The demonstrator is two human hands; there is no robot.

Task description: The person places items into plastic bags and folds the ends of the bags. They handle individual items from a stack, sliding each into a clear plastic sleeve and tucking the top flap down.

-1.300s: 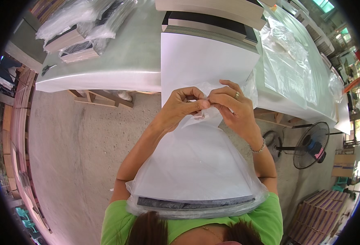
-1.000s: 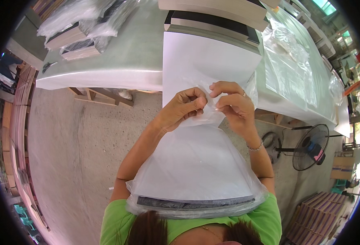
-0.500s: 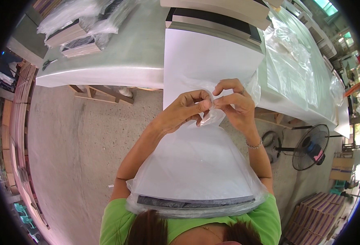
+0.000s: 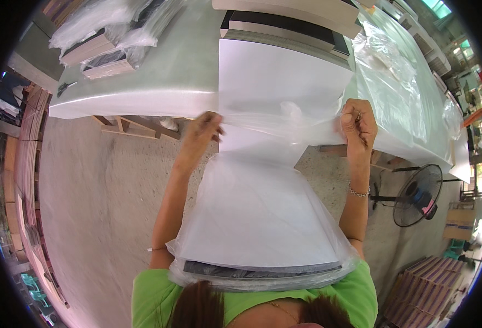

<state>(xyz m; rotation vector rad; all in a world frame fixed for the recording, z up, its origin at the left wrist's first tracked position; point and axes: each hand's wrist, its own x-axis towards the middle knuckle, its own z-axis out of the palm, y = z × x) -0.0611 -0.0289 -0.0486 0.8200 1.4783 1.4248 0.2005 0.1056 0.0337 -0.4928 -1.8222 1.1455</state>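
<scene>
A clear plastic bag (image 4: 273, 128) is stretched sideways between my two hands, thin and see-through. My left hand (image 4: 201, 131) pinches its left end, its fingers slightly blurred. Closed in a fist, my right hand (image 4: 359, 126) grips the right end beside the table edge. Close against my body, flat white sheets (image 4: 260, 218) with a dark layer at their near edge lie inside clear plastic. Beyond the stretched plastic, a large white sheet (image 4: 279, 71) reaches over the table's edge, in front of a stack of dark-and-cream boards (image 4: 284, 30).
Plastic-wrapped boards (image 4: 107, 54) lie on the left of the covered table (image 4: 186, 65), near scissors (image 4: 64, 87). Loose clear plastic (image 4: 388, 76) spreads over its right side. A floor fan (image 4: 417, 195) stands at the right, with a striped stack (image 4: 421, 290) nearer me.
My hands were close together over the middle, fingers at the gathered plastic. They have moved apart, left and right, and the plastic is pulled out between them.
</scene>
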